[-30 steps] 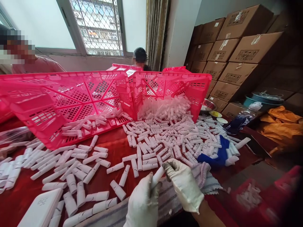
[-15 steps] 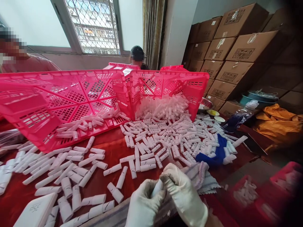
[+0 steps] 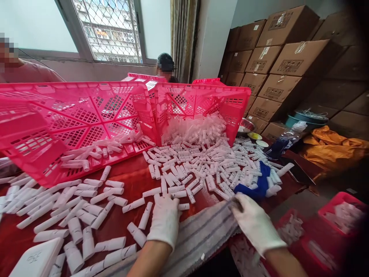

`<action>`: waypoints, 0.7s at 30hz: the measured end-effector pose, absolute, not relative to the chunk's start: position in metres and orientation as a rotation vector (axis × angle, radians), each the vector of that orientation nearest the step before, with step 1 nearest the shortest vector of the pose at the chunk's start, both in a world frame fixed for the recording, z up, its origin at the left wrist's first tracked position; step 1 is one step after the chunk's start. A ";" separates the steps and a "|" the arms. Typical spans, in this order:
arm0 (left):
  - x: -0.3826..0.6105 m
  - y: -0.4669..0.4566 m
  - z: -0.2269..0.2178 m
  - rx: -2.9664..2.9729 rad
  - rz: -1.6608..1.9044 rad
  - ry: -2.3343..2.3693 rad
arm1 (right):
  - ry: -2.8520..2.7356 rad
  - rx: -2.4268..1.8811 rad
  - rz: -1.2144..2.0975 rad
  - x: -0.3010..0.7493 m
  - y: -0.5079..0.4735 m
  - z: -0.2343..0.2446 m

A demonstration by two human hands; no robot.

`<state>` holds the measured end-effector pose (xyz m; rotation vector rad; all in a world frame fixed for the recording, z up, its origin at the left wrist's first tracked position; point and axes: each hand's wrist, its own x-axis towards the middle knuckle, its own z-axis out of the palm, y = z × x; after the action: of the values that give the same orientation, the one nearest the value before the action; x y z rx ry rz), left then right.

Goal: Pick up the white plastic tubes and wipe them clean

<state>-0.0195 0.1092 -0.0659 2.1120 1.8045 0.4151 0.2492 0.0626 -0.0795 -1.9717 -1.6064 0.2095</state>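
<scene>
Both my hands wear white gloves. My left hand (image 3: 163, 219) reaches over the near edge of the heap of short white tubes (image 3: 184, 156). Its fingers curl down among the tubes; the palm side is hidden, so I cannot make out what is in them. My right hand (image 3: 255, 222) is at the far right corner of a grey striped towel (image 3: 201, 227), with its fingers closed on the cloth edge. Just beyond that hand lies a blue cloth or glove (image 3: 258, 184). The tubes carry dark curved marks.
Two pink crates (image 3: 100, 109) lie on their sides, spilling tubes onto the red table (image 3: 135, 177). A white box-like device (image 3: 37, 259) is at near left. Pink bins (image 3: 340, 215) with white pieces stand low on the right. Stacked cartons (image 3: 291, 61) and two people are behind.
My hands were together around a white tube; they have moved apart, left hand forward to the heap, right hand to the right. The towel's folded corner now looks flatter. The view shifted slightly.
</scene>
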 end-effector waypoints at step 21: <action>-0.006 0.043 -0.080 1.766 0.977 1.474 | -1.470 -1.439 1.158 0.146 0.071 -0.023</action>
<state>-0.0057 0.0433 -0.0803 1.7662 1.4741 0.9770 0.1460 0.0714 -0.0226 -1.4391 -1.4698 1.1585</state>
